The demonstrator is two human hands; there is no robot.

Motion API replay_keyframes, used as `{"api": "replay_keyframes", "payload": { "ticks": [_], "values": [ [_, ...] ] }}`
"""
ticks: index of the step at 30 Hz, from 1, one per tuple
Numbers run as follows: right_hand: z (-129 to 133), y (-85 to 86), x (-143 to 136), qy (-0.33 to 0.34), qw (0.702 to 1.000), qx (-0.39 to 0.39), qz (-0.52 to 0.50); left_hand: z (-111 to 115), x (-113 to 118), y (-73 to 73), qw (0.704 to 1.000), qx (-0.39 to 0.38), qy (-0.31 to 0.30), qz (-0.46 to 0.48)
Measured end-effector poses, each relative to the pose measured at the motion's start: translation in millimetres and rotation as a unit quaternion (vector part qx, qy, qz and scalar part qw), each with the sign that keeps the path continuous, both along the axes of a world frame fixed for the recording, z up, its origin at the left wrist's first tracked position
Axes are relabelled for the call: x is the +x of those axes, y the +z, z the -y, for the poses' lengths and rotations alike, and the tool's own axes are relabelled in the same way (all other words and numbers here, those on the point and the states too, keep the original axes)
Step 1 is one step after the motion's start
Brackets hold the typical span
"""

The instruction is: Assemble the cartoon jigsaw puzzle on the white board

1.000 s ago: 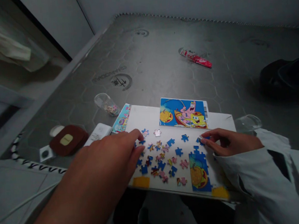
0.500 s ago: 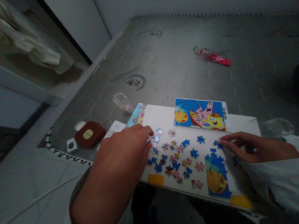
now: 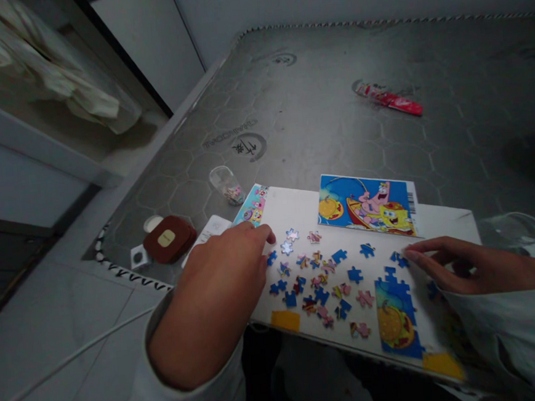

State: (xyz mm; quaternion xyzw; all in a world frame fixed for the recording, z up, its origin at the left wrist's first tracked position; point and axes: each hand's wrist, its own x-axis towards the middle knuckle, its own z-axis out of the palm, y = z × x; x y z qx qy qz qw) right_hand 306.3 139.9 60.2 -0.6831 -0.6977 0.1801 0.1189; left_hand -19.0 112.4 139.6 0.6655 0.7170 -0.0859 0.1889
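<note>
My left hand (image 3: pixel 235 265) rests at the left side of a white board (image 3: pixel 291 205), its fingers curled above blue pieces; whether they hold anything is hidden. My right hand (image 3: pixel 471 265) pinches or touches a blue puzzle piece (image 3: pixel 399 259) between thumb and index finger. Just below that piece is a joined puzzle section (image 3: pixel 396 320) showing a burger on blue. Loose pieces, several blue and several pink, lie between my hands, among them a blue piece (image 3: pixel 355 274) and a pink one (image 3: pixel 365 298). A cartoon picture card (image 3: pixel 367 205) lies along the board's far edge.
A clear cup (image 3: pixel 227 185) with small bits lies beyond the board. Brown round-cornered cases (image 3: pixel 169 239) and a small white box (image 3: pixel 139 257) are at the left. A red wrapper (image 3: pixel 393 100) lies farther back. Another clear container (image 3: pixel 520 228) is beside my right wrist.
The whole view has shifted slightly, so things appear a little farther right. Both hands keep nearly the same places over the board.
</note>
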Motion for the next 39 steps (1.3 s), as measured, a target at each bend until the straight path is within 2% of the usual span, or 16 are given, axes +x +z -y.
{"api": "replay_keyframes", "payload": {
  "ticks": [3, 8, 18, 26, 39],
  "values": [
    [0, 6.2, -2, 0.011, 0.999, -0.013, 0.037, -2, 0, -2.9, 1.000, -0.005, 0.000, -0.002],
    [2, 17.7, -10, 0.002, 0.999, -0.021, 0.044, -2, 0, -3.5, 1.000, -0.016, 0.009, -0.002],
    [2, 10.7, -6, 0.004, 0.999, -0.009, 0.034, -1, 3, 0.3, 1.000, -0.029, 0.004, -0.011],
    [3, 17.7, -9, -0.004, 0.999, -0.019, 0.048, -3, 5, -4.9, 1.000, -0.019, 0.004, -0.013],
    [3, 18.9, -5, 0.002, 0.999, -0.007, 0.048, -6, 10, -2.9, 0.999, -0.040, -0.009, -0.025]
  ]
}}
